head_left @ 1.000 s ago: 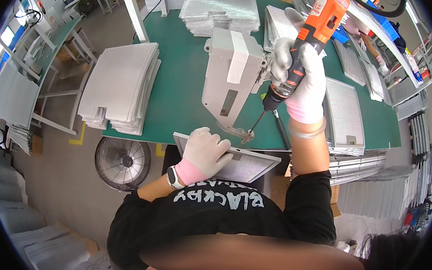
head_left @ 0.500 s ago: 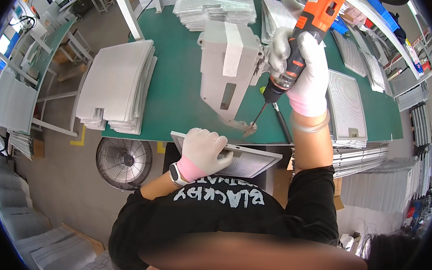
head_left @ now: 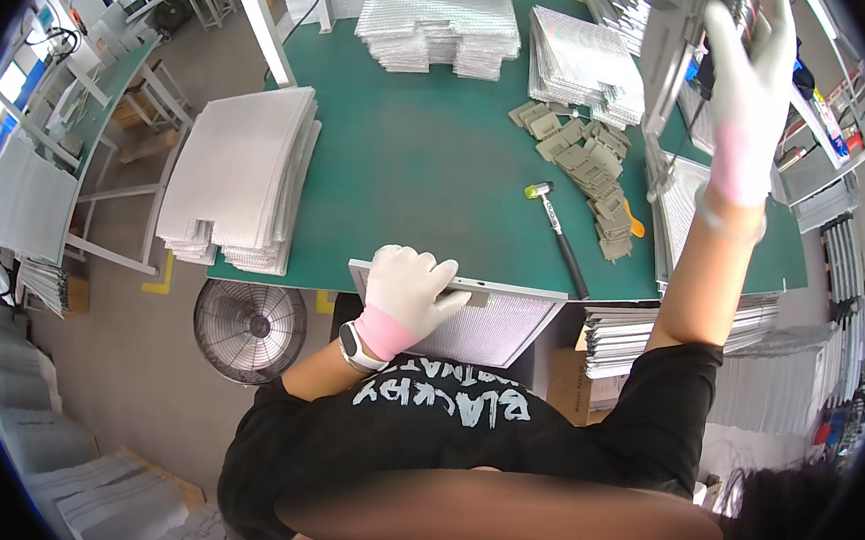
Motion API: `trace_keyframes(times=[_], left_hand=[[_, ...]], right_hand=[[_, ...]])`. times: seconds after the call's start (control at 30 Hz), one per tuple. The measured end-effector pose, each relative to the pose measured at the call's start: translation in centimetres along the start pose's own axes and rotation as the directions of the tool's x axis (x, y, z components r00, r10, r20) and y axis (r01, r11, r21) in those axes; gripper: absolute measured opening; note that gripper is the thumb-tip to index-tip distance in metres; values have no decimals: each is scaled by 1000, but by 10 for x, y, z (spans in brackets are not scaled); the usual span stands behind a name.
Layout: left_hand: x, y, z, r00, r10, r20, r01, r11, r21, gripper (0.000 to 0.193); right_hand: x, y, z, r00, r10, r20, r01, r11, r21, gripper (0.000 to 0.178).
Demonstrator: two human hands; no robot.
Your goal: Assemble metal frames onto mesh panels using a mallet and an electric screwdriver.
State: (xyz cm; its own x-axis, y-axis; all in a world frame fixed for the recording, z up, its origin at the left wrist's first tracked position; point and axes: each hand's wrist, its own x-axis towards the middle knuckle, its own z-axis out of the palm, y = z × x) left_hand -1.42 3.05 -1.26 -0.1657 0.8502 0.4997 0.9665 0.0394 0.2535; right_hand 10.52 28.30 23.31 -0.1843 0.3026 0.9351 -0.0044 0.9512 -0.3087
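My left hand (head_left: 406, 298) is closed over the upper edge of a framed mesh filter panel (head_left: 488, 336), which leans between my body and the table's front edge. My thumb lies along the frame by a small latch plate. At the upper right, my raised right hand (head_left: 749, 112) is around the dark body of a power screwdriver (head_left: 741, 11), mostly hidden by the fingers and cut by the picture's edge. Beside it hangs the screwdriver's light grey housing (head_left: 665, 61), its thin bit pointing down over the right-hand panels.
A mallet (head_left: 559, 241) lies on the green table (head_left: 409, 168) near several small olive-grey plastic plates (head_left: 590, 166) and an orange piece (head_left: 636, 220). Mesh sheet stacks stand left (head_left: 240, 156), at the back (head_left: 440, 15) and back right (head_left: 582, 65). A floor fan (head_left: 251, 333) stands below.
My right hand has swung up and right with the screwdriver and its grey housing, uncovering the plastic plates and mallet. My left hand stays on the mesh panel.
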Motion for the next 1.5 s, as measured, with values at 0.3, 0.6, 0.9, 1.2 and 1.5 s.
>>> trace_keyframes(times=[0.3, 0.6, 0.9, 1.2, 1.5], left_hand=[[2, 4, 4, 999, -15, 30, 16, 1000, -20, 31], [-3, 10, 3, 998, 46, 53, -46, 999, 4, 38], [-7, 11, 4, 1000, 23, 19, -23, 999, -45, 25], [-17, 22, -1, 990, 108, -95, -114, 992, -54, 26], [-21, 15, -3, 992, 80, -99, -87, 994, -60, 29]], right_hand=[[-236, -55, 0, 360, 337, 870, -75, 940, -332, 61], [-274, -52, 1, 704, 266, 659, -54, 945, -323, 51], [-184, -53, -20, 779, -17, 627, 128, 983, -132, 54], [63, -15, 14, 978, 135, 161, -165, 969, 186, 65], [-33, -24, 29, 916, 341, 212, -397, 845, 358, 32]])
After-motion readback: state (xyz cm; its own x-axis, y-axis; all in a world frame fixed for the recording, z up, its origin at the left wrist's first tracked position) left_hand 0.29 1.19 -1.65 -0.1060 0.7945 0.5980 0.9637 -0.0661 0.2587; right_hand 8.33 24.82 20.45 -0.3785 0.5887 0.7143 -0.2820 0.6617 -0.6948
